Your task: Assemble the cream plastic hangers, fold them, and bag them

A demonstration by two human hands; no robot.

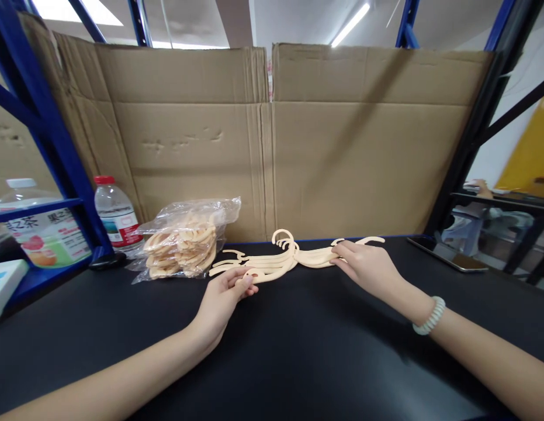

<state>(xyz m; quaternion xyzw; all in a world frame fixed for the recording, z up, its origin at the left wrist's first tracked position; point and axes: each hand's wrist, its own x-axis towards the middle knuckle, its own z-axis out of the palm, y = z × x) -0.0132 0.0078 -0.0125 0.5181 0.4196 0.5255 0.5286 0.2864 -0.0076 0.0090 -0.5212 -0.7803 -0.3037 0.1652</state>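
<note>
Several cream-coloured clothes hangers (315,257) lie bunched on the black table, their hooks pointing away from me. My left hand (223,295) pinches the near left arm of one hanger, whose left side is fanned out from the others. On the right, the fingers of my right hand (363,263) are closed on the hangers' right arms; how many they grip I cannot tell. Just behind my left hand sits a clear plastic bag (188,240) filled with more cream pieces of the same look.
Upright cardboard sheets (368,146) wall off the back. At left stand a red-capped bottle (116,213) and a larger white-capped bottle (48,228), beside a blue metal frame (48,128). A phone-like flat device (449,254) lies at the right edge of the black table (293,356).
</note>
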